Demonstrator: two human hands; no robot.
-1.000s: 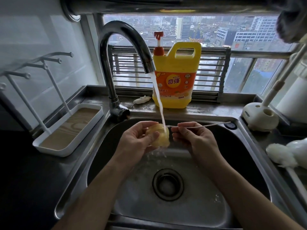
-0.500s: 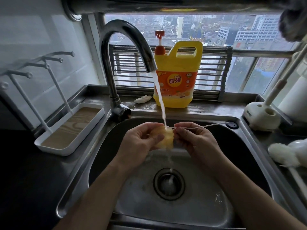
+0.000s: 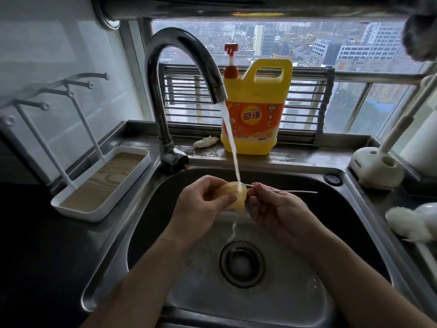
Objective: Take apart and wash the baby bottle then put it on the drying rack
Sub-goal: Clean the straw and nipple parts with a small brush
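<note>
Two hands are shown over the steel sink (image 3: 354,209), working a single bottle part under the water stream (image 3: 233,147) that falls from the faucet (image 3: 165,91). The yellow teat (image 3: 236,197), translucent and soft-looking, is held in the left hand (image 3: 203,204), whose fingers are curled round it with the thumb pressed on its near side. A thin white rod (image 3: 293,191) is pinched between thumb and forefinger of the right hand (image 3: 279,209), the other fingers being curled beneath; its tip is directed into the teat, right where the stream lands. Since the teat is handled apart from any bottle body, disassembly is judged complete, and washing is judged to be in its detail stage. The bottle's other parts cannot be located in this view. Rinsing and transfer to the white drying rack (image 3: 99,183), set left of the sink with its pegs upright, are judged not yet done. A yellow detergent jug (image 3: 255,114) is seen standing behind the faucet.
</note>
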